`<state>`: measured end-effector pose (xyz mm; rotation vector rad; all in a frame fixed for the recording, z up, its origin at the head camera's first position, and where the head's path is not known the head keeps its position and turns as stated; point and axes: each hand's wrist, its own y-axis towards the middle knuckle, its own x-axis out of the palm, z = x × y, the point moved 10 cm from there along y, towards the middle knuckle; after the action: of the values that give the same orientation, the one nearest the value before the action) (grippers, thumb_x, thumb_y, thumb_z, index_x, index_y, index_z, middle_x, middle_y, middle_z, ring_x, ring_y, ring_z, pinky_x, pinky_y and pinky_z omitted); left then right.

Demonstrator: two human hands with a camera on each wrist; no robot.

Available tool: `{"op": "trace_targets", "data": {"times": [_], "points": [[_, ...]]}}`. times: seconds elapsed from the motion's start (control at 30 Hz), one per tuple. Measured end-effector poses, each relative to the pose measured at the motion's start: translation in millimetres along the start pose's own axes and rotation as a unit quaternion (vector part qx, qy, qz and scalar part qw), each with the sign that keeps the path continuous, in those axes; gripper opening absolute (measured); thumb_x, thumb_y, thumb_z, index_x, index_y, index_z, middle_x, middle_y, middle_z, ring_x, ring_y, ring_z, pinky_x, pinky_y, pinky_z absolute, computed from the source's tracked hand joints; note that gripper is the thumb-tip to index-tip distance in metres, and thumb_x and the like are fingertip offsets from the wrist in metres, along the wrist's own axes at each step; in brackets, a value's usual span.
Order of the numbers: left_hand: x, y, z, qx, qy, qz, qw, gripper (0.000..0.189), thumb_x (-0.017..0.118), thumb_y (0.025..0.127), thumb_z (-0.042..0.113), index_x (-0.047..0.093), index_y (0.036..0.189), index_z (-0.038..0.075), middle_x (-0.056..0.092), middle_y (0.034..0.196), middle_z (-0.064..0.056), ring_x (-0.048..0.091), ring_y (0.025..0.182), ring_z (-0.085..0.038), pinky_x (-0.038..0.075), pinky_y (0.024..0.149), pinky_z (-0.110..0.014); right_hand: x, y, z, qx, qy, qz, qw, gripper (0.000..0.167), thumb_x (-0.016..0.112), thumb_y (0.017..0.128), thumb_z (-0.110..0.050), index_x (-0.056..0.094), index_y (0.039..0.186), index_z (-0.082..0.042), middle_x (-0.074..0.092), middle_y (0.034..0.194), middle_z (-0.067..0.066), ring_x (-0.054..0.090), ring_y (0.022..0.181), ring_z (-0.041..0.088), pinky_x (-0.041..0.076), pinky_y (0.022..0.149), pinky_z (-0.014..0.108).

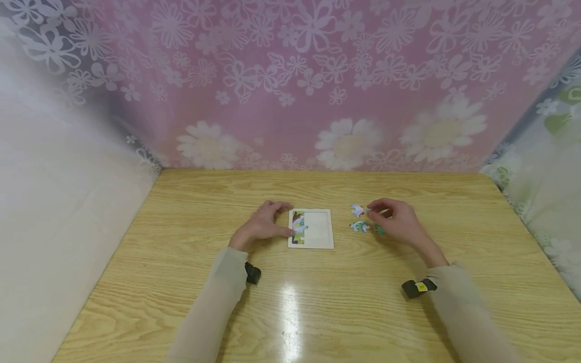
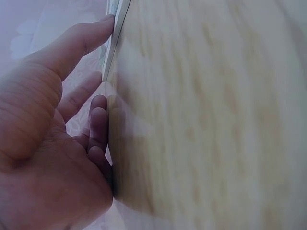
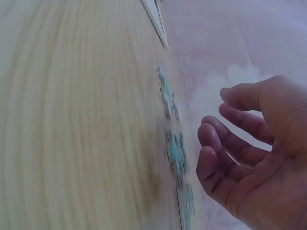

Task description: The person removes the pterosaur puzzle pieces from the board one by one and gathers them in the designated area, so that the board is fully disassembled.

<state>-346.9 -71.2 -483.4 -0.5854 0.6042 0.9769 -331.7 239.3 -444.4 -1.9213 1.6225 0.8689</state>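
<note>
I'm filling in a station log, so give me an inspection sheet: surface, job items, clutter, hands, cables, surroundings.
Surface: wood-grain table, with a bright reflection toward the near side.
Job items: pale puzzle frame flat on the table, picture pieces along its left side, the remainder unfilled; loose pieces lie to its right, exact count partly hidden.
Clutter: nothing seen.
Left hand: thumb and a finger touch the frame's left side and upper-left corner.
Right hand: hovers by the loose pieces, fingers bent, nothing seen in it.
Cables: nothing seen.
Surroundings: pink flowered curtain behind; pale cloth at left.
</note>
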Motion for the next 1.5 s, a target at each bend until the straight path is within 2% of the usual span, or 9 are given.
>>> {"op": "trace_targets", "data": {"times": [0.3,0.6,0.8,1.17,1.5], "points": [[-0.9,2.3,0.5,-0.002,0.0,0.003,1.0,0.07,0.083,0.085,0.04,0.053,0.147,0.025,0.049,0.134,-0.008,0.044,0.111,-0.025,0.034,0.097,-0.05,32,18.5,-28,-0.016,0.031,-0.021,0.9992,0.027,0.066,0.1,-0.026,0.07,0.119,-0.007,0.073,0.11,0.013,0.068,0.092,0.025,0.053,0.077,0.034],[-0.5,6.0,-5.8,-0.01,-0.002,0.002,0.9999,0.07,0.084,0.084,0.041,0.053,0.146,0.028,0.049,0.136,-0.006,0.046,0.116,-0.026,0.034,0.104,-0.053,57,33.9,-56,-0.037,0.063,-0.033,0.9968,0.024,0.067,0.1,-0.024,0.071,0.118,-0.008,0.073,0.109,0.01,0.067,0.089,0.024,0.053,0.073,0.034],[-2.2,5.8,-5.3,-0.019,0.001,0.005,0.9998,0.071,0.085,0.084,0.04,0.053,0.147,0.028,0.05,0.137,-0.007,0.046,0.119,-0.026,0.033,0.106,-0.053,73,45.6,-72,-0.061,0.062,-0.047,0.9951,0.024,0.067,0.1,-0.024,0.071,0.118,-0.008,0.073,0.107,0.01,0.068,0.089,0.023,0.053,0.077,0.033],[-0.9,5.1,-5.8,-0.025,0.001,0.008,0.9997,0.072,0.086,0.082,0.04,0.054,0.146,0.029,0.05,0.133,-0.006,0.046,0.121,-0.026,0.036,0.107,-0.052,103,61.1,-87,-0.066,0.055,-0.078,0.9933,0.027,0.068,0.098,-0.024,0.072,0.118,-0.007,0.073,0.103,0.009,0.066,0.093,0.022,0.053,0.083,0.037],[-0.4,4.3,-7.2,-0.023,0.0,0.008,0.9997,0.072,0.085,0.083,0.041,0.053,0.146,0.029,0.05,0.132,-0.006,0.047,0.117,-0.026,0.035,0.104,-0.053,124,63.6,-90,-0.066,0.028,-0.119,0.9903,0.031,0.068,0.096,-0.022,0.072,0.122,-0.005,0.069,0.1,0.009,0.06,0.087,0.018,0.049,0.076,0.03]]}}
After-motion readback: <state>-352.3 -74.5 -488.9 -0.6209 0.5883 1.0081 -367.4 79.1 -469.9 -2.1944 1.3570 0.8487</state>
